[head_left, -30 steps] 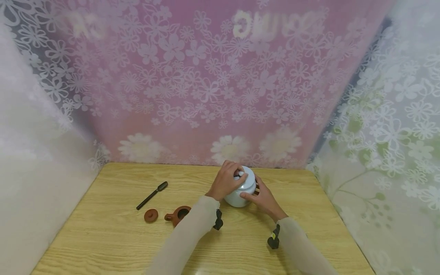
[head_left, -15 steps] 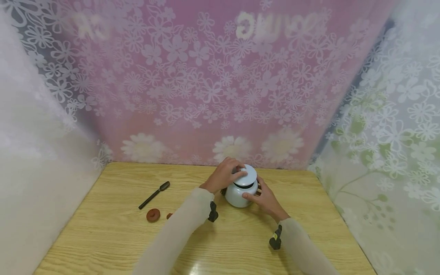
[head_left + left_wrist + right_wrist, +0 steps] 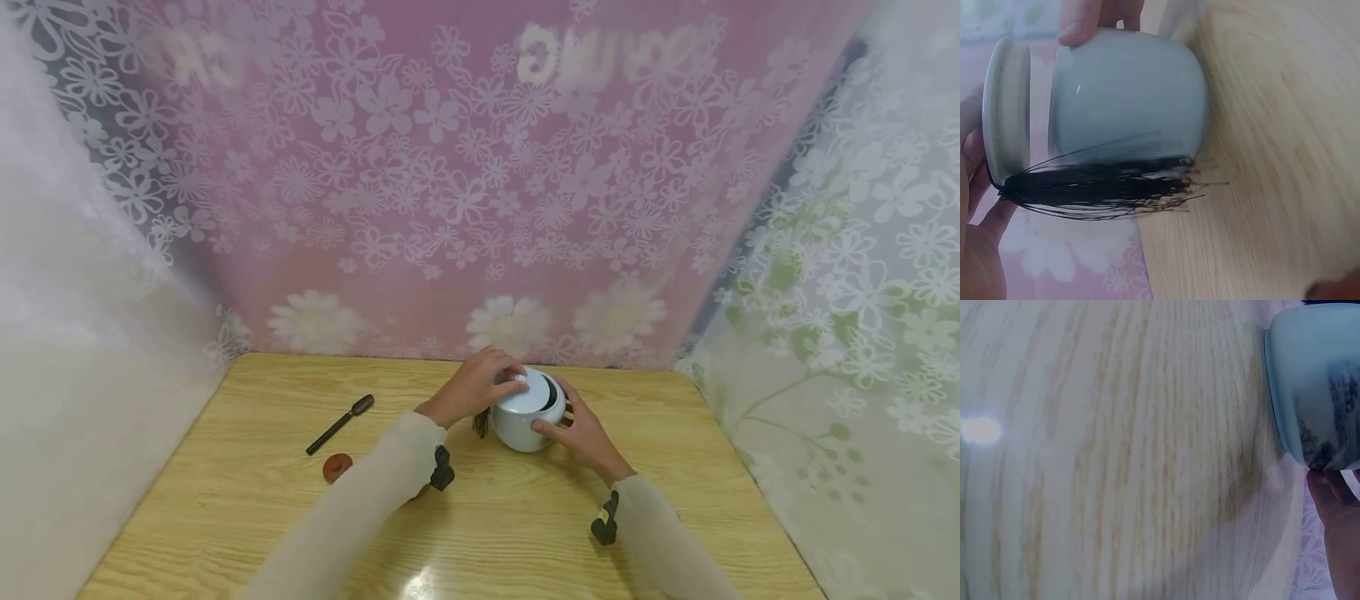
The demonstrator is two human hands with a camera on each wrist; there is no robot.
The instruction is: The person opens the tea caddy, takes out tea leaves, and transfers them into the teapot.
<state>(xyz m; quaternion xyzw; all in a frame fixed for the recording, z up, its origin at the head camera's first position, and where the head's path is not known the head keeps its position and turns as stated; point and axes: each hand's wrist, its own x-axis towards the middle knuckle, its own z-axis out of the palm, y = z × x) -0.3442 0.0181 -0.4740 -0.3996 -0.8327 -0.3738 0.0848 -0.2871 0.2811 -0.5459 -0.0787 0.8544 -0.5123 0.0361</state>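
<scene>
My left hand [image 3: 474, 387] pinches the knob of a white lid [image 3: 531, 397], which is lifted and tilted at the left of the jar's mouth. A dark opening shows beside it. A black tassel [image 3: 1097, 184] hangs from the lid; in the left wrist view a gap separates lid and jar. The pale blue-white ceramic jar [image 3: 517, 430] stands on the table. My right hand [image 3: 587, 435] holds its right side, thumb in front and fingers behind. In the right wrist view, dark painted decoration [image 3: 1344, 394] shows on the jar. The knob is mostly hidden by my left fingers.
A dark long-handled tool with an oval end [image 3: 341, 423] lies left on the wood-grain table [image 3: 510, 533]. Near my left sleeve lies a small reddish-brown lid [image 3: 337, 467]. Flowered cloth walls [image 3: 465, 208] enclose the table's back and sides.
The left hand has raised the lid off the jar and shifted it leftward, baring part of the mouth and the tassel. The left forearm now covers the brown teapot. The right hand keeps its hold.
</scene>
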